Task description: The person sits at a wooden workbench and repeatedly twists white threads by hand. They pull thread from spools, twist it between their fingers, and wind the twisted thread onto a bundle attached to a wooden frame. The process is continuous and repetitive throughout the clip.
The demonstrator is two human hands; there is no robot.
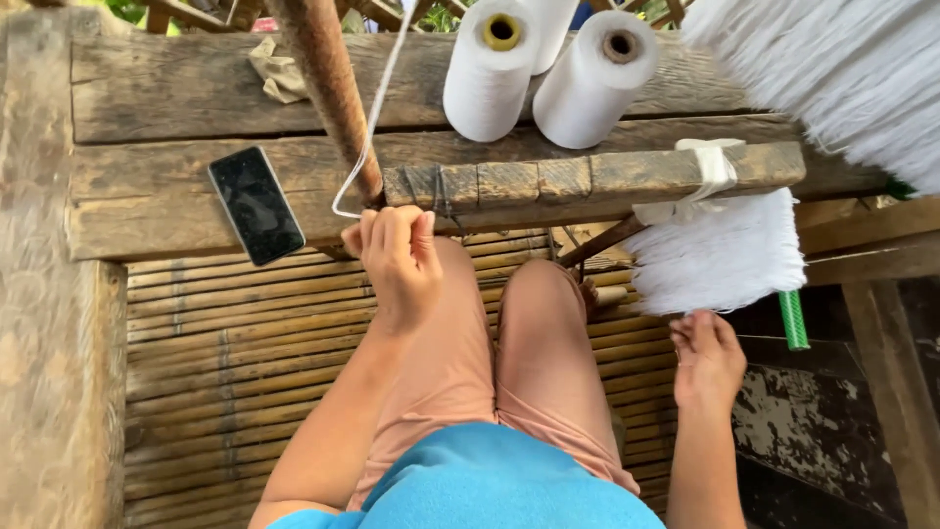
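A black phone [256, 205] is lying on the wooden beam [147, 201] toward its left end, while the left hand [395, 257] is pinching a white cord [370, 127] beside a rusty pole [328, 88] whose top is running out of frame. Two white thread cones [548, 73] are leaning on the beam's far edge, partly cut off above. The right hand [707, 358] is curling loosely under the white yarn bundle [720, 255]; its fingertips are hidden, so any contact is unclear.

Soft, even daylight, with no hard shadows.

We see diffuse outdoor light from above, brightest on the white thread cones [544, 73] and the yarn bundle [720, 253], which nearly wash out. The phone screen [257, 205] shows faint dull reflection. Lines bow at the edges; the lower right corner sits dim, and we find focus fairly sharp.
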